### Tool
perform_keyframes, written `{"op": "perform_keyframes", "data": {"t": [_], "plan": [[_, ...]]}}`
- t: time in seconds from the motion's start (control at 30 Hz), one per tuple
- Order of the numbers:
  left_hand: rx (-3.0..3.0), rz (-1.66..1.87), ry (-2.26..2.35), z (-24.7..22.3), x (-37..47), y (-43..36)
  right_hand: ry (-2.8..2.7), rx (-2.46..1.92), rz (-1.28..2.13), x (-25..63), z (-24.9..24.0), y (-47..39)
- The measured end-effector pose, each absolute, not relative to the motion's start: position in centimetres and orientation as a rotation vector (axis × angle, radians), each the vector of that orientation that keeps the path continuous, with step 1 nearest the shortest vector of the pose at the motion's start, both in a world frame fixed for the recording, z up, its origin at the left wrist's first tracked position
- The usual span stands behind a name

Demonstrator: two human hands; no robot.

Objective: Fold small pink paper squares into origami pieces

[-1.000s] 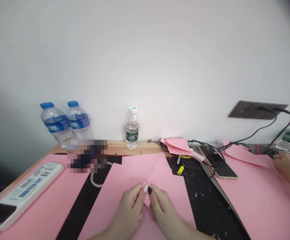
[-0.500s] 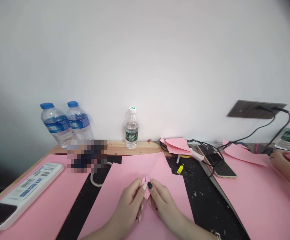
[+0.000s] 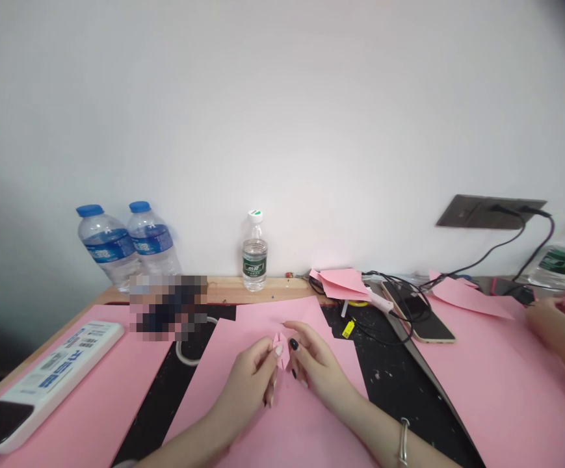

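Note:
A small folded piece of pink paper [image 3: 283,355] is pinched between the thumb and fingers of my left hand [image 3: 249,382], its pointed tips facing up. Just to its right is my right hand [image 3: 322,367], with thumb and fingers apart and the index finger stretched over the top. Whether the right fingertips still brush the paper's edge is hard to tell. Both hands are above a large pink sheet [image 3: 257,318] spread on the black mat [image 3: 399,390].
A white power strip [image 3: 52,383] lies at left, near two blue-capped bottles [image 3: 153,240]. A small water bottle [image 3: 255,253] stands by the wall. Pink paper pieces [image 3: 341,284], cables and a phone [image 3: 421,315] lie right. Another person's hand [image 3: 562,325] shows at far right.
My right hand has let go of the folded paper, its fingers opening and moving right. My left hand keeps its pinch and has shifted slightly up. The view has moved a little.

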State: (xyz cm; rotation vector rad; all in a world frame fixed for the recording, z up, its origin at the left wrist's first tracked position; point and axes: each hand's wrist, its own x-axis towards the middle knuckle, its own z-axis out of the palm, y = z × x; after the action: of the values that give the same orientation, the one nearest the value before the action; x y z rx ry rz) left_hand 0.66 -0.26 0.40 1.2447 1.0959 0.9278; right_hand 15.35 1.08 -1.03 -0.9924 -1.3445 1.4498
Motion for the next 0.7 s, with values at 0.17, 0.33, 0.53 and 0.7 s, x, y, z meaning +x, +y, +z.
{"op": "perform_keyframes", "data": {"t": [0.17, 0.33, 0.53, 0.7], "plan": [[1.270, 0.922, 1.035, -0.2, 0.6, 1.1, -1.364, -0.991, 1.471, 15.6, -1.5, 1.5], [1.287, 0.974, 1.048, 0.1, 0.7, 2.2, -1.327, -0.928, 1.564, 15.7, -1.0, 2.6], [1.319, 1.049, 1.026, 0.1, 1.2, 3.1, -1.223, -0.881, 1.636, 15.4, -1.0, 3.7], [1.338, 1.070, 1.076, -0.2, 1.5, 2.8, -1.197, -0.856, 1.685, 15.6, -1.3, 3.9]]}}
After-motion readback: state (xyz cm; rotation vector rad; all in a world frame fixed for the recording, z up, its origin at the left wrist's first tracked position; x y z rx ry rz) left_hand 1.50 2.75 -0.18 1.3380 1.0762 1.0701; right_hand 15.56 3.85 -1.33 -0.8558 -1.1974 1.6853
